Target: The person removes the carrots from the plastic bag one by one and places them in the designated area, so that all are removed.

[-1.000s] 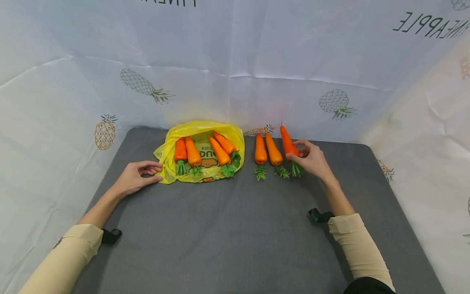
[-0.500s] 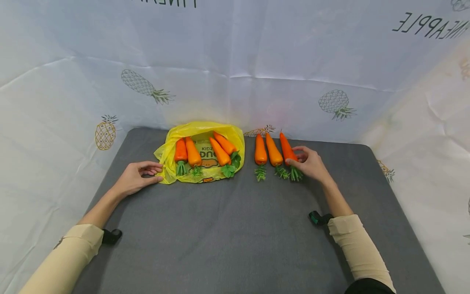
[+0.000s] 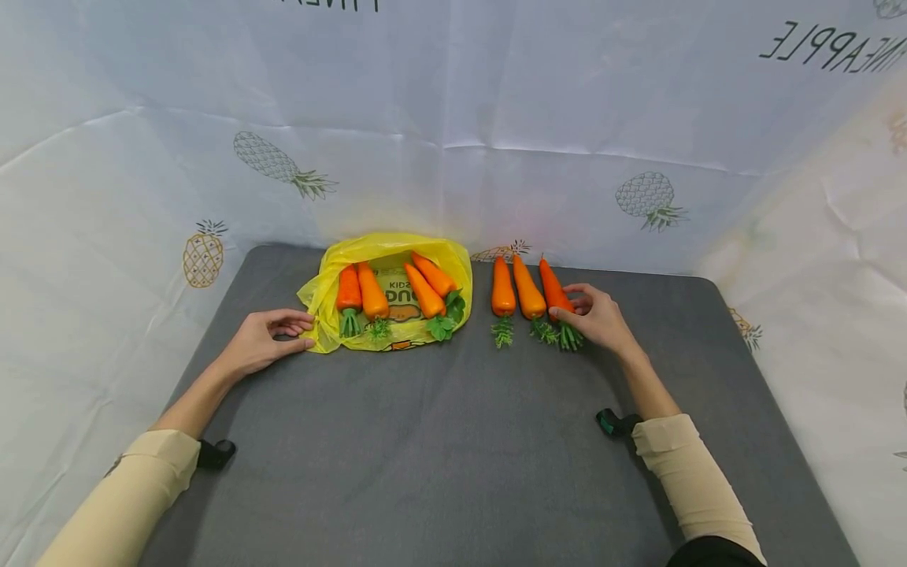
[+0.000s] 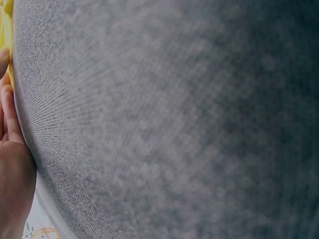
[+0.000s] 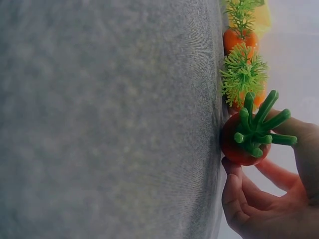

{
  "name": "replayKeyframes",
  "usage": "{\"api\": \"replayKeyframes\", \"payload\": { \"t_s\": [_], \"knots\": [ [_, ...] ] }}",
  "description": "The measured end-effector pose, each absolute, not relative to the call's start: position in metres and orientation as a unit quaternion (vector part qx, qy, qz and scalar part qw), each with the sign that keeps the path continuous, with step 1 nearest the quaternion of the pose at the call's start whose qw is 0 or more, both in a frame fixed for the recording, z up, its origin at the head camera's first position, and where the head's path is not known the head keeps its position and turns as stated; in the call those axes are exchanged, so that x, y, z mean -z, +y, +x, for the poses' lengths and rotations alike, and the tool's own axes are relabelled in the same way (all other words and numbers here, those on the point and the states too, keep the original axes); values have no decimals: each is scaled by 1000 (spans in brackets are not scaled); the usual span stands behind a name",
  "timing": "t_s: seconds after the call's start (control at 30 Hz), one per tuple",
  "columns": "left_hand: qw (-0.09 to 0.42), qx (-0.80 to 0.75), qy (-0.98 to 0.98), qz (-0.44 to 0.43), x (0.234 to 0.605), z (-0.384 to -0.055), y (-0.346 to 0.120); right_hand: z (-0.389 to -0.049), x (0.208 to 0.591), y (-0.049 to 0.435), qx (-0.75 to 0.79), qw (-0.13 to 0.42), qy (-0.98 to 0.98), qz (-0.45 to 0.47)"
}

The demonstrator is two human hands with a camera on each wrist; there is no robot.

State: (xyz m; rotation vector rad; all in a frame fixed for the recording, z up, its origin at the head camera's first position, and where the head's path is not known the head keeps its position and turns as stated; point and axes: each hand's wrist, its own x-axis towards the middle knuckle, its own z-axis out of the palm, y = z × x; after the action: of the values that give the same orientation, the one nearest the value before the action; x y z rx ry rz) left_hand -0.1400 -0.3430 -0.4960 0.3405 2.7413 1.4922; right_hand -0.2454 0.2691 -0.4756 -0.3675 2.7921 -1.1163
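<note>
1. The right-hand carrot (image 3: 555, 289) lies on the surface (image 3: 439, 441), at the right end of a row of three, its tip pointing away from the person and its green stalks (image 5: 261, 124) toward them.
2. The right hand (image 3: 597, 319) holds it by the thick end: thumb on one side, fingers (image 5: 237, 196) on the other, clamped just ahead of the stalks.
3. Its smooth, glossy skin suggests a light, stiff imitation that could slip or roll under a loose pinch. The broad shoulder looks like the best hold; the thin tip gives little purchase.
4. The stalks look thick and springy. The middle carrot (image 3: 528, 289) beside it has a feathery top (image 5: 244, 74), probably easier to bend or snag.
5. The left hand (image 3: 265, 342) pinches the near left edge of the yellow bag (image 3: 333, 260), on which four carrots (image 3: 373, 291) lie.
6. The bag looks thin, limp and crinkly; a gathered edge should hold better than a flat sheet.
</note>
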Motion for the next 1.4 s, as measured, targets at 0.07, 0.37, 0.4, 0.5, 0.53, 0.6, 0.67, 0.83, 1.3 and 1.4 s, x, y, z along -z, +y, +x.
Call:
{"api": "replayKeyframes", "payload": {
  "t_s": [0.07,0.37,0.4,0.5,0.53,0.6,0.67,0.83,1.3,1.4],
  "knots": [
    [1,-474,874,108,496,-140,-343,-246,475,268,364,57,922,-120],
    [5,-475,874,106,494,-142,-342,-246,475,267,351,55,927,-116],
    [5,-475,874,106,493,-142,-342,-246,475,267,352,55,927,-116],
    [6,-475,874,105,493,-142,-342,-246,474,266,353,55,927,-117],
    [6,-475,874,104,493,-142,-342,-246,474,266,355,55,926,-118],
    [5,-475,873,105,493,-142,-342,-246,472,265,360,54,924,-119],
    [4,-476,873,105,493,-142,-342,-246,470,265,367,55,921,-116],
    [2,-477,872,106,493,-142,-343,-246,464,264,378,51,918,-107],
    [5,-472,876,101,494,-141,-342,-240,444,241,380,-24,915,-131],
    [5,-472,876,100,495,-141,-343,-237,436,231,384,-30,911,-146]
  ]
}}
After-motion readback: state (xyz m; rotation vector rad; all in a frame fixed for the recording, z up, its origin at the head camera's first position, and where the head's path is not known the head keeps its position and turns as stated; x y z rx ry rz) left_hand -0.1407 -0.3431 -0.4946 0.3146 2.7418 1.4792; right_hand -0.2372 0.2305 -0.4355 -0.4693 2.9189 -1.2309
